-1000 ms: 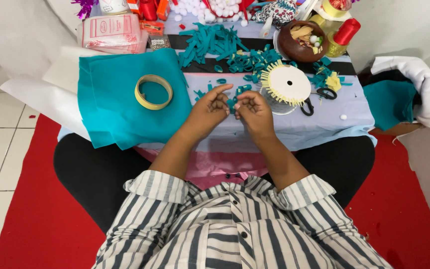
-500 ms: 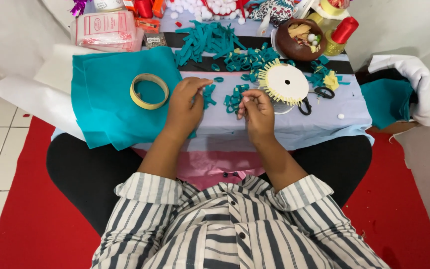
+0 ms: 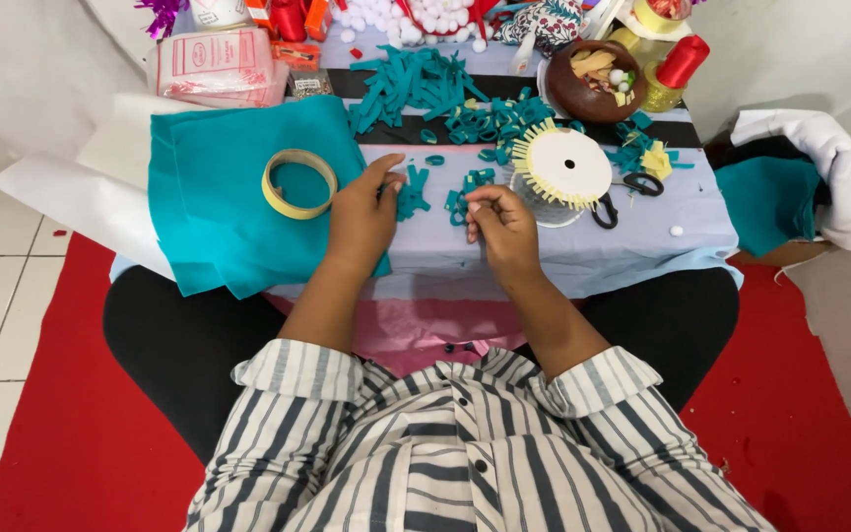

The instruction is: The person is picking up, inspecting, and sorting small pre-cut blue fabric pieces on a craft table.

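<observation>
Left hand (image 3: 361, 212) resting flat, fingers spread, touching felt loops (image 3: 412, 192) at its 2 o'clock; right hand (image 3: 500, 222) pinching one loop, second cluster (image 3: 460, 197) lying nearer, at its 10 o'clock.

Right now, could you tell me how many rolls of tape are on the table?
1: a yellowish tape roll lies flat on the teal felt sheet, just beside the left hand. Others may be hidden in the clutter at the far edge.

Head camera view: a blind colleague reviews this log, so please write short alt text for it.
A person's left hand and right hand work small teal felt loops on a pale cloth-covered table. A yellow tape roll lies on a teal felt sheet to the left; a white fringed disc sits to the right.
</observation>
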